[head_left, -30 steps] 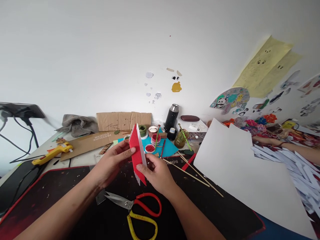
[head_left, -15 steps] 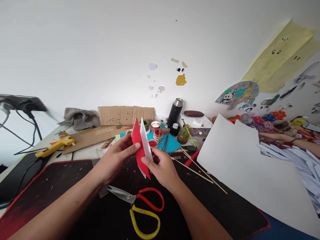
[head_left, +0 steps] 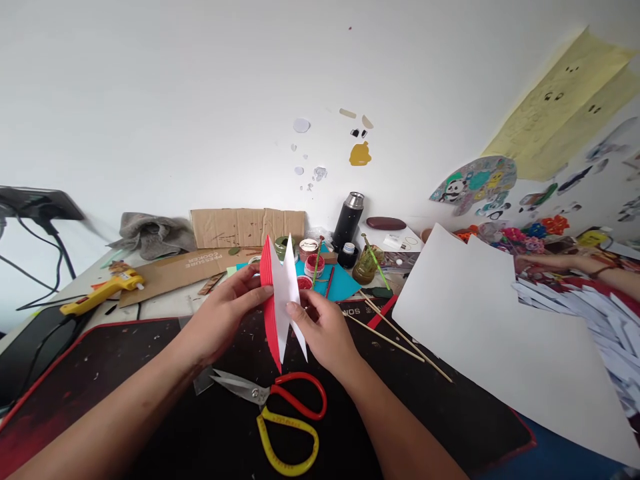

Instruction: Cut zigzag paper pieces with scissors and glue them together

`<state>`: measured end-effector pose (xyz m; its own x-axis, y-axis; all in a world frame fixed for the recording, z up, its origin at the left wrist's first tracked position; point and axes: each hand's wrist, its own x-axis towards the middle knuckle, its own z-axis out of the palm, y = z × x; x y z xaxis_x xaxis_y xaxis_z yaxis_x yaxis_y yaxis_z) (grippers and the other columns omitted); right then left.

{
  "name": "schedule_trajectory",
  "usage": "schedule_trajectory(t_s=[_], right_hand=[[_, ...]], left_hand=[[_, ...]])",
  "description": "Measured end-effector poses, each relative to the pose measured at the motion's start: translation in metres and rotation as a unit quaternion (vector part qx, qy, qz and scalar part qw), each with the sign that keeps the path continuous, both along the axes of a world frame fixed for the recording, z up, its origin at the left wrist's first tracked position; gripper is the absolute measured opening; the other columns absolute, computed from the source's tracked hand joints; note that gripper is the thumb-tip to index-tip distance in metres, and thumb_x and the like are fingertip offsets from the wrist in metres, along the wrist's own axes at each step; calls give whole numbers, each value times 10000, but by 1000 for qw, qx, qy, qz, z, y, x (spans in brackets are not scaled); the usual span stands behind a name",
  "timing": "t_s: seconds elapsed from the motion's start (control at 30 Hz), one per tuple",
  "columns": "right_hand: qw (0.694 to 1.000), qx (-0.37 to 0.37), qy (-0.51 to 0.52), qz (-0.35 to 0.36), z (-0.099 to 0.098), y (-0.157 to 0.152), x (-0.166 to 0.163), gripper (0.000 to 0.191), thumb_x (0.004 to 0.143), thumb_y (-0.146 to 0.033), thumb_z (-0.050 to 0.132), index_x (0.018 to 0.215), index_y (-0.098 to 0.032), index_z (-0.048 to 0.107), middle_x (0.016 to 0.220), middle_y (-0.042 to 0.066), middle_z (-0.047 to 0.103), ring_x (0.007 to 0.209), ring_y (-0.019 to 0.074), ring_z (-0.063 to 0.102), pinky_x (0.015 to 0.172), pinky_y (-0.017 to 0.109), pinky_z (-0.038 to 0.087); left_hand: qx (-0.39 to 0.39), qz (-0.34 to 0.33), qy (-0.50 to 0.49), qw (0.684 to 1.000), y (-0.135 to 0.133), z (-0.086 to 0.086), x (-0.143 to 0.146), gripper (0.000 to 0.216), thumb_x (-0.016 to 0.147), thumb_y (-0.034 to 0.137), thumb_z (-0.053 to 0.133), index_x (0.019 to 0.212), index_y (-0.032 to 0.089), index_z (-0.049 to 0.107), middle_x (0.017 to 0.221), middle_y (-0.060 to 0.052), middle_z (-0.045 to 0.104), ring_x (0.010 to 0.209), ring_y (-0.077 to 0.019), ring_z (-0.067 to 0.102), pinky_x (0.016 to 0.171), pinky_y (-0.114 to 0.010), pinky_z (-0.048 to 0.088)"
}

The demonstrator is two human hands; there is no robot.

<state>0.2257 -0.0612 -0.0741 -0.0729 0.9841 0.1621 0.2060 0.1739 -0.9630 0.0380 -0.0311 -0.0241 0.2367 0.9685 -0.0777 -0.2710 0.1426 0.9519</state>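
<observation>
Both hands hold a folded piece of corrugated paper (head_left: 280,293), red outside and white inside, upright above the black desk mat (head_left: 125,373). My left hand (head_left: 220,320) pinches its red left flap. My right hand (head_left: 325,330) grips the white right flap, and the fold is spread open so the white inner faces show. Scissors (head_left: 280,407) with one red and one yellow handle lie on the mat just below my hands.
Large white paper sheets (head_left: 490,333) cover the right. Wooden skewers (head_left: 400,340) lie beside them. Small glitter jars (head_left: 313,263), a black flask (head_left: 347,223), cardboard (head_left: 247,227) and a yellow glue gun (head_left: 100,293) sit behind. Another person's arm (head_left: 590,267) reaches in at far right.
The folded paper has been spread open: earlier mostly its red ribbed face showed, now the white inner faces fan out. My right hand shifted to the white flap.
</observation>
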Motion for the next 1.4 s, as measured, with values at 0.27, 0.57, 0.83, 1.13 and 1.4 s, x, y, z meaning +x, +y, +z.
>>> schedule_trajectory(t_s=[0.27, 0.57, 0.83, 1.13, 1.4], right_hand=[[989, 27, -96, -105, 3, 2, 1, 279, 993, -427, 676, 801, -224, 675, 687, -3, 640, 637, 175, 554, 603, 288, 399], [989, 40, -113, -91, 4, 0, 0, 311, 1022, -452, 653, 811, -225, 678, 690, -6, 630, 642, 173, 556, 617, 287, 409], [998, 12, -30, -58, 3, 1, 2, 287, 1028, -500, 689, 1037, -221, 756, 817, 20, 694, 711, 193, 611, 635, 286, 449], [998, -15, -18, -59, 3, 2, 2, 241, 1022, -446, 723, 1118, -231, 774, 840, 29, 714, 755, 213, 631, 655, 299, 476], [999, -30, 20, -18, 5, -1, 2, 287, 1012, -512, 714, 1056, -232, 759, 821, 25, 698, 764, 221, 638, 628, 296, 483]], left_hand=[[-4, -35, 58, 998, -7, 3, 1, 642, 625, 437, 1041, 1208, 296, 813, 1312, -113, 827, 1384, -453, 654, 1109, -479, 566], [-3, 0, 120, 993, -5, 0, 1, 523, 657, 449, 1000, 1122, 269, 845, 1095, -91, 875, 997, -397, 789, 824, -429, 644], [33, -21, 206, 978, -5, -5, -2, 467, 697, 407, 950, 1137, 280, 860, 974, -67, 871, 804, -348, 773, 662, -376, 629], [43, -48, 158, 985, -9, 0, 0, 593, 750, 494, 941, 1282, 296, 768, 1212, -85, 834, 1029, -352, 767, 803, -373, 630], [21, -6, 189, 982, -6, -5, -2, 448, 752, 461, 897, 1122, 269, 733, 908, -11, 781, 792, -274, 731, 677, -367, 588]])
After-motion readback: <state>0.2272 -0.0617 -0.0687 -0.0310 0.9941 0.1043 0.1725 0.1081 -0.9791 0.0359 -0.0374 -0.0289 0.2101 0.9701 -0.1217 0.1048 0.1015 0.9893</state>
